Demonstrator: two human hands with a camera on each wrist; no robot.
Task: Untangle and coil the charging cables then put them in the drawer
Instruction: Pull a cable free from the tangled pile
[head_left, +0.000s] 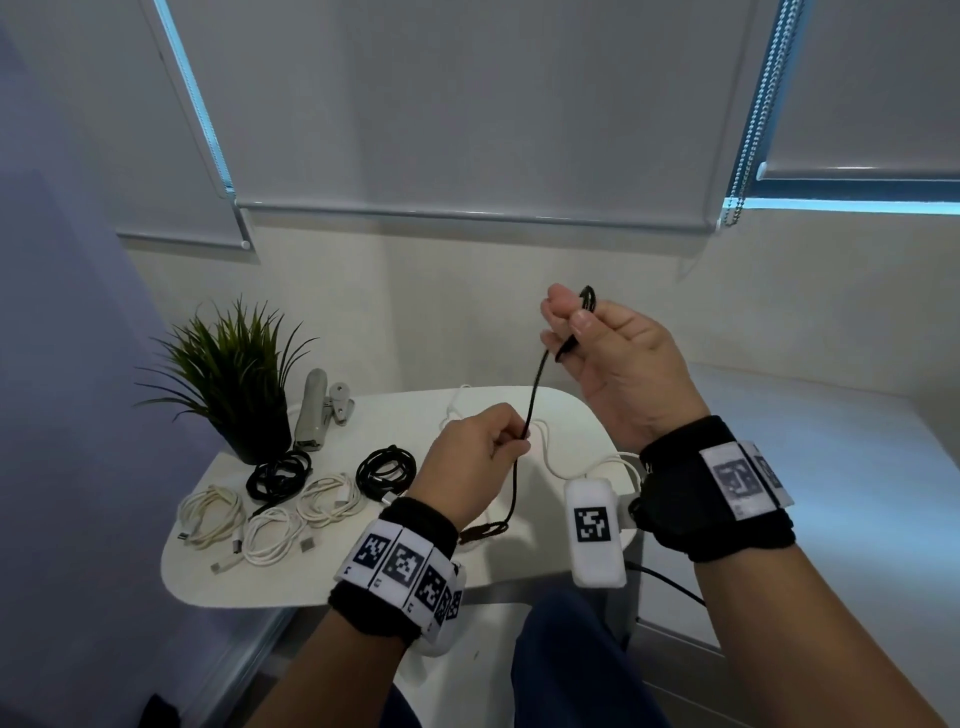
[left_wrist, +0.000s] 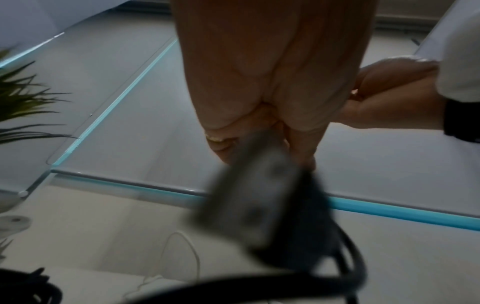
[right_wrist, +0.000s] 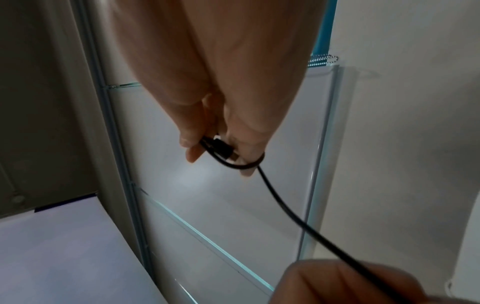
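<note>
Overhead, both hands' fingers pinching one black cable (head_left: 535, 387), five coiled cables (head_left: 275, 506) on table (head_left: 576, 415).

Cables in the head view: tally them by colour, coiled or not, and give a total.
Black cables: 3, two coiled on the table at and, one held by the left hand and right hand.
White cables: 4, three coiled at, one loose.
Total: 7
</note>
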